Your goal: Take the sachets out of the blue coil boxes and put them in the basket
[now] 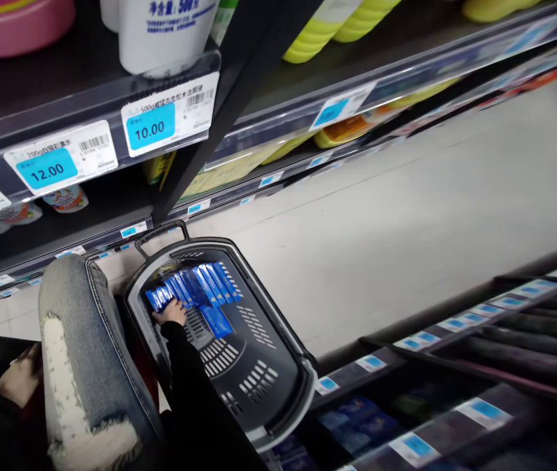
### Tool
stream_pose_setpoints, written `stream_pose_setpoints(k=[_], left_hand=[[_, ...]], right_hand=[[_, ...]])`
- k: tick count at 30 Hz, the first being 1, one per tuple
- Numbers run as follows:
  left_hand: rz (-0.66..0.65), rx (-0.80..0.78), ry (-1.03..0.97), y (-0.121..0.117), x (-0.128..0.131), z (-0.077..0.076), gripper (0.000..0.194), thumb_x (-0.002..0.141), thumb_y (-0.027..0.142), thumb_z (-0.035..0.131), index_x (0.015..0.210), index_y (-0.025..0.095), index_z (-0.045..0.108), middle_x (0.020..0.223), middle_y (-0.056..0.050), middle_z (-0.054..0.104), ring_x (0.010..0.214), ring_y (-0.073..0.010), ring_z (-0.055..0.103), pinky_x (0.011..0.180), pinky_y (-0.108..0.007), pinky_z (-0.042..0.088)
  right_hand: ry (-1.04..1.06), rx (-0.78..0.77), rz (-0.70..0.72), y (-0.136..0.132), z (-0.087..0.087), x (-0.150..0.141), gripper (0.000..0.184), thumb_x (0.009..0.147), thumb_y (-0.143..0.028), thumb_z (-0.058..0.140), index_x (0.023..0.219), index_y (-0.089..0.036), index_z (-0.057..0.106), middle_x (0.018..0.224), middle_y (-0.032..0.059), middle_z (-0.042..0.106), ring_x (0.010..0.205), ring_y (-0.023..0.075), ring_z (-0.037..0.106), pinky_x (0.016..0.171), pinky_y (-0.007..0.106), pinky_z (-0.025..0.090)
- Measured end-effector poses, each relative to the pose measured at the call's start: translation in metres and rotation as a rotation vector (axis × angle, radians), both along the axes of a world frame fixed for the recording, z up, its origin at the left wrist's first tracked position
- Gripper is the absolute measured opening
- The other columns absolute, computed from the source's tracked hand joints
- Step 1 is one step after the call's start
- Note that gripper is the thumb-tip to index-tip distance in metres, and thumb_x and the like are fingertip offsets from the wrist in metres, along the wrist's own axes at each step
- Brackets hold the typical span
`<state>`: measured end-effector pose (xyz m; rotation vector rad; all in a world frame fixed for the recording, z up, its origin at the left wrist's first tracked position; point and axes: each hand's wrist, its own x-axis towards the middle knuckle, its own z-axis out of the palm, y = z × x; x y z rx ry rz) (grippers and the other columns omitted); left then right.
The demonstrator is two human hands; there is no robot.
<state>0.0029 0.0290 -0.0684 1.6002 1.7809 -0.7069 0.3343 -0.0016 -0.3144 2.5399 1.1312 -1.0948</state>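
Observation:
A dark grey shopping basket (278, 366) stands on the floor beside the shelving, with a row of blue boxes (204, 288) at its far end. My right hand (171, 313), in a black sleeve, reaches down into the basket; its fingers are curled on the nearest blue boxes at the left of the row. My left hand (19, 379) rests low at the left, behind my raised knee in ripped jeans (87, 353), and its fingers are hidden.
Shelves on the left carry white bottles (161, 33), yellow bottles (318, 39) and price tags reading 12.00 and 10.00. A low rack (455, 366) with blue labels and more blue boxes runs along the lower right. Pale floor tiles (406, 216) stretch between them.

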Motion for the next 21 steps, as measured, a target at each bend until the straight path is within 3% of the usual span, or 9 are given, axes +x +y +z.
stream_pose_setpoints(k=[4, 9, 12, 14, 17, 19, 21], left_hand=[[0.045, -0.043, 0.031, 0.012, 0.002, 0.006, 0.042, 0.083, 0.031, 0.034, 0.118, 0.018, 0.052, 0.124, -0.015, 0.058, 0.111, -0.0293, 0.057, 0.091, -0.038, 0.043], [0.102, 0.077, -0.056, 0.025, 0.001, 0.010, 0.046, 0.084, 0.040, 0.033, 0.120, 0.016, 0.049, 0.123, -0.015, 0.059, 0.106, -0.0306, 0.059, 0.091, -0.041, 0.043], [0.214, 0.184, -0.200, 0.028, -0.001, 0.013, 0.042, 0.082, 0.041, 0.038, 0.115, 0.019, 0.051, 0.119, -0.013, 0.062, 0.103, -0.0301, 0.060, 0.090, -0.042, 0.043], [0.354, 0.294, -0.324, 0.027, -0.001, 0.020, 0.040, 0.079, 0.043, 0.045, 0.110, 0.020, 0.053, 0.115, -0.012, 0.064, 0.101, -0.0300, 0.061, 0.091, -0.043, 0.043], [0.638, 0.572, -0.652, 0.024, 0.008, 0.042, 0.041, 0.073, 0.043, 0.057, 0.105, 0.019, 0.057, 0.111, -0.012, 0.063, 0.106, -0.0298, 0.057, 0.094, -0.043, 0.042], [0.781, 0.685, -1.029, 0.018, 0.022, 0.064, 0.044, 0.070, 0.042, 0.064, 0.106, 0.018, 0.057, 0.112, -0.012, 0.062, 0.109, -0.0293, 0.055, 0.095, -0.043, 0.042], [0.894, 0.497, -1.453, 0.009, 0.038, 0.086, 0.046, 0.071, 0.043, 0.063, 0.109, 0.019, 0.057, 0.110, -0.012, 0.062, 0.103, -0.0300, 0.058, 0.090, -0.047, 0.045]], right_hand=[[0.068, 0.123, 0.041, -0.012, 0.048, 0.030, 0.091, 0.057, -0.040, 0.068, 0.129, 0.004, 0.033, 0.129, 0.0317, 0.039, 0.119, 0.0401, 0.041, 0.097, 0.045, 0.033], [0.200, 0.290, 0.061, -0.022, 0.131, 0.086, 0.085, 0.054, -0.040, 0.066, 0.124, -0.001, 0.039, 0.121, 0.0246, 0.049, 0.112, 0.0344, 0.048, 0.097, 0.043, 0.035], [0.330, 0.364, 0.054, -0.022, 0.182, 0.122, 0.070, 0.054, -0.041, 0.064, 0.114, -0.009, 0.048, 0.106, 0.0155, 0.060, 0.099, 0.0293, 0.056, 0.089, 0.042, 0.042], [0.425, 0.418, 0.062, -0.018, 0.217, 0.141, 0.059, 0.057, -0.042, 0.060, 0.108, -0.013, 0.051, 0.098, 0.0110, 0.063, 0.092, 0.0256, 0.059, 0.082, 0.038, 0.046], [0.740, 0.447, 0.021, -0.006, 0.271, 0.153, 0.056, 0.062, -0.046, 0.055, 0.107, -0.014, 0.054, 0.095, 0.0095, 0.065, 0.085, 0.0234, 0.061, 0.074, 0.035, 0.049], [1.005, 0.407, 0.004, 0.009, 0.306, 0.146, 0.058, 0.061, -0.049, 0.057, 0.108, -0.015, 0.056, 0.093, 0.0094, 0.065, 0.081, 0.0226, 0.062, 0.072, 0.035, 0.049], [1.190, 0.353, 0.065, 0.031, 0.337, 0.124, 0.060, 0.056, -0.047, 0.063, 0.106, -0.015, 0.058, 0.090, 0.0079, 0.066, 0.076, 0.0204, 0.062, 0.073, 0.034, 0.049]])
